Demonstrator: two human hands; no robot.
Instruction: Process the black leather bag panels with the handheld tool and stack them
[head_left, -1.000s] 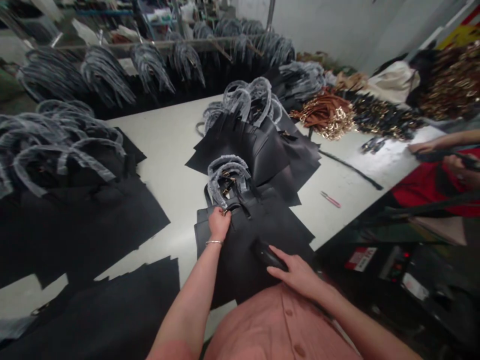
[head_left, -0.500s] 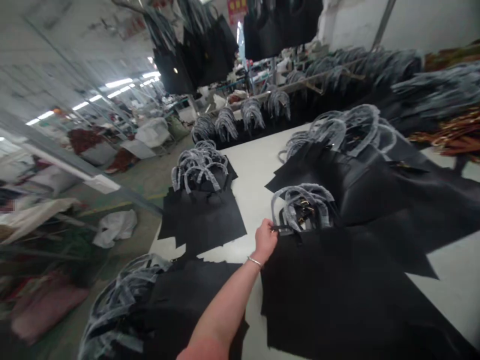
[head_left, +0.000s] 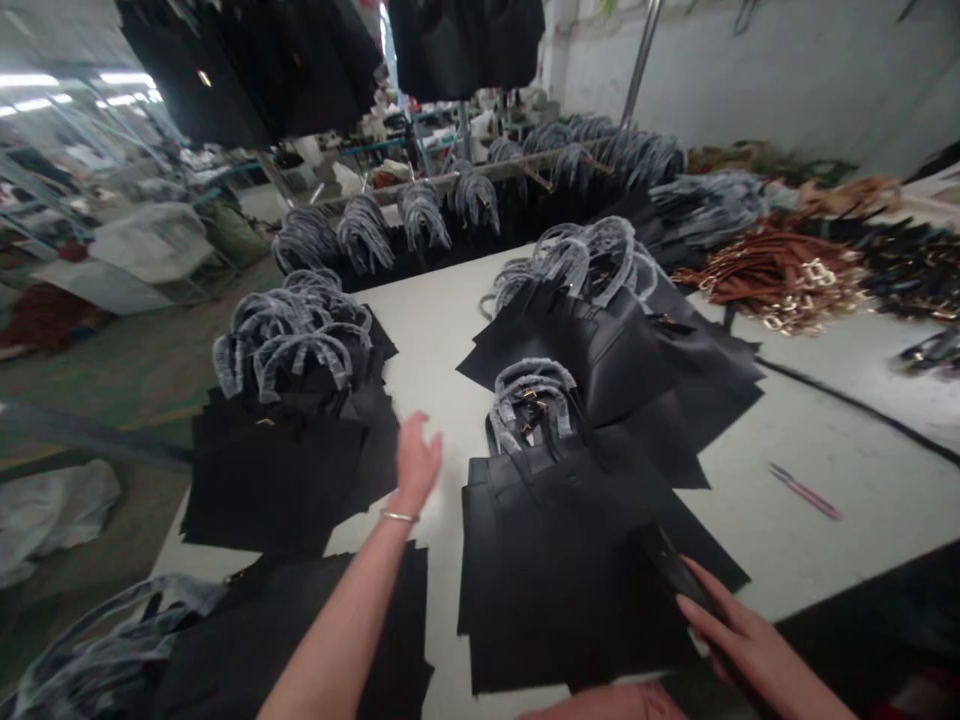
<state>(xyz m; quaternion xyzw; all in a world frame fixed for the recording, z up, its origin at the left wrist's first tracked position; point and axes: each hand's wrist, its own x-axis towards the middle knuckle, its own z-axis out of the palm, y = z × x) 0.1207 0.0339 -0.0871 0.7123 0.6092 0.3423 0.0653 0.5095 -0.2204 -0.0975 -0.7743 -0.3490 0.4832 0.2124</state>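
Observation:
My left hand [head_left: 418,460], with a metal bangle on the wrist, is over the pale table between two stacks of black panels. Its thumb and fingers are apart and nothing is in it. Nearest on the right lies a stack of black bag panels [head_left: 555,560] with handles [head_left: 536,385] in clear wrapping and gold-coloured hardware at its top. At the lower right, my right hand [head_left: 739,630] is closed around a long dark tool [head_left: 667,560], whose far end is over the panels. Its exact kind is unclear.
More black panels with wrapped handles lie at the left [head_left: 285,470], lower left [head_left: 300,620] and behind [head_left: 622,350]. A pink-handled slim tool [head_left: 806,490] lies on the table [head_left: 420,310]. Brown straps [head_left: 780,275] with gold hardware are piled at the right. Black bags [head_left: 247,70] hang above.
My left hand has let go of the dark strap at the front stack and moved left. My right hand has come into view with the dark tool. The view has turned right.

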